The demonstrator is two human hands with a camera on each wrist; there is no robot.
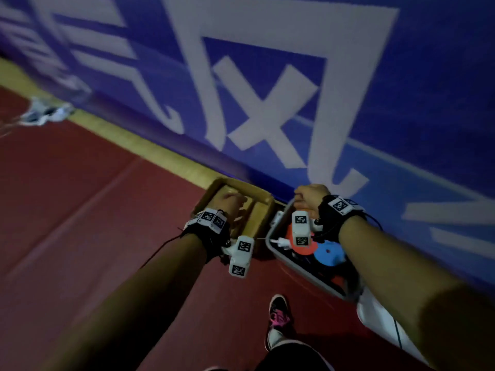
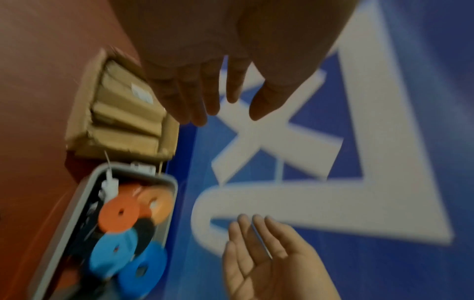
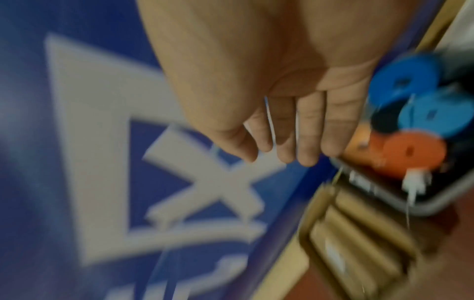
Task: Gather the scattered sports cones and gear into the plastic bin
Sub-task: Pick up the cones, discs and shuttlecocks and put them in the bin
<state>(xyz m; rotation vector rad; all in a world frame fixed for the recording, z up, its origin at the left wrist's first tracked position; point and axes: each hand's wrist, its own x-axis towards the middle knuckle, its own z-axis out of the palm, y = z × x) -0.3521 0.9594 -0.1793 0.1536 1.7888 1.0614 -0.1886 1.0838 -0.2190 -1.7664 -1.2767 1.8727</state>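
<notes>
A grey plastic bin stands on the red floor against the blue wall. In it lie orange disc cones and blue disc cones, with dark gear under them. The left wrist view shows the bin, an orange cone and a blue cone. My right hand hovers over the bin's far end, fingers straight and empty. My left hand is above a cardboard box beside the bin, its fingers straight, holding nothing.
The cardboard box holds brown packets and touches the bin's far end. A blue banner wall with white characters runs behind. My shoe stands on the red floor. Blurred white and blue items lie far left by the wall.
</notes>
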